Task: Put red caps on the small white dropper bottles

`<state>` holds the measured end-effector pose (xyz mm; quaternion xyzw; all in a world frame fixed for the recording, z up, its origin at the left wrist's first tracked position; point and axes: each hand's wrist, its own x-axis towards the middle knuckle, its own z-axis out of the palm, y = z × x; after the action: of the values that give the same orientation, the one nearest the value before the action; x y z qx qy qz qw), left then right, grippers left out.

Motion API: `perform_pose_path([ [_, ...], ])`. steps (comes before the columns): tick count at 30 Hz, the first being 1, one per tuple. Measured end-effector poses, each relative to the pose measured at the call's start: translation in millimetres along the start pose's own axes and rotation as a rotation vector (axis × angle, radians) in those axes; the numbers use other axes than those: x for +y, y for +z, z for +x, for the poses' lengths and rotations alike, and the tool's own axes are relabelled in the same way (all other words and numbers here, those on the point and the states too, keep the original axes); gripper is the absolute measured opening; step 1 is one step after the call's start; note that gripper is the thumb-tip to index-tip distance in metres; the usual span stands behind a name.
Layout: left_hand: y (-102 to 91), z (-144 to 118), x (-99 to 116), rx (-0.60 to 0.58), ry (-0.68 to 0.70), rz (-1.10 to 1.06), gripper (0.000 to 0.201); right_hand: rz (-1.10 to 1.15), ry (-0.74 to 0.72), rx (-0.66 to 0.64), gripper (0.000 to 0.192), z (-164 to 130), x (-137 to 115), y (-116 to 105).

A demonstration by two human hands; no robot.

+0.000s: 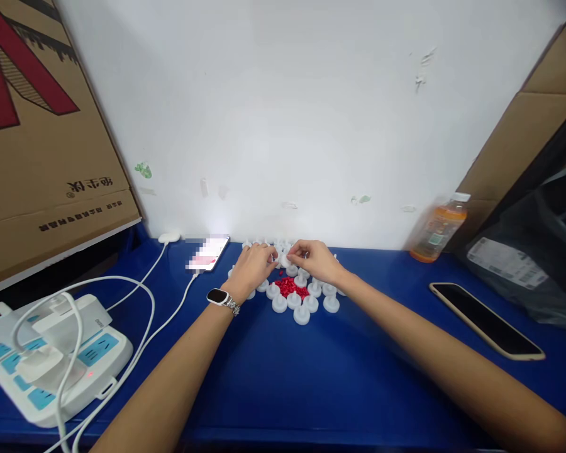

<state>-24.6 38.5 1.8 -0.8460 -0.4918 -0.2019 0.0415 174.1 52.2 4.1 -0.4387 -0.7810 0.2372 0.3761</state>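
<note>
Both my hands meet over a cluster of white round caps with narrow spouts (302, 314) at the back of the blue table. My left hand (255, 264), with a watch band at the wrist, has its fingers curled at a white cap. Beside it my right hand (314, 259) pinches at a white cap (284, 259) between the two hands. Whatever small piece its fingertips hold is too small to make out. A heap of small red pieces (290, 287) lies amid the caps, just in front of my hands.
Left stands a white power strip (89, 358) with plugs and looping cables. A lit phone (212, 253) charges near the wall. On the right are a bottle of orange drink (438, 229), a dark phone (485, 319) and a black plastic bag (532, 245). Cardboard boxes (42, 157) flank the table.
</note>
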Motion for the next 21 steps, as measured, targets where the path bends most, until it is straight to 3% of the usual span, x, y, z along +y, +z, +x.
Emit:
perform_pose_path([
  [3,1.6,1,1,0.026,-0.026,0.02,0.013,-0.012,-0.008,-0.039,0.01,0,0,0],
  [7,4.7,0,-2,0.058,-0.045,0.034,0.034,-0.033,-0.005,-0.08,0.009,1,-3,2],
  [11,5.6,1,-6,0.004,-0.067,0.006,0.017,-0.061,-0.01,-0.108,0.012,1,-6,5],
  [21,4.2,1,-8,0.049,-0.146,0.042,0.018,-0.098,-0.076,-0.201,0.018,12,-10,24],
])
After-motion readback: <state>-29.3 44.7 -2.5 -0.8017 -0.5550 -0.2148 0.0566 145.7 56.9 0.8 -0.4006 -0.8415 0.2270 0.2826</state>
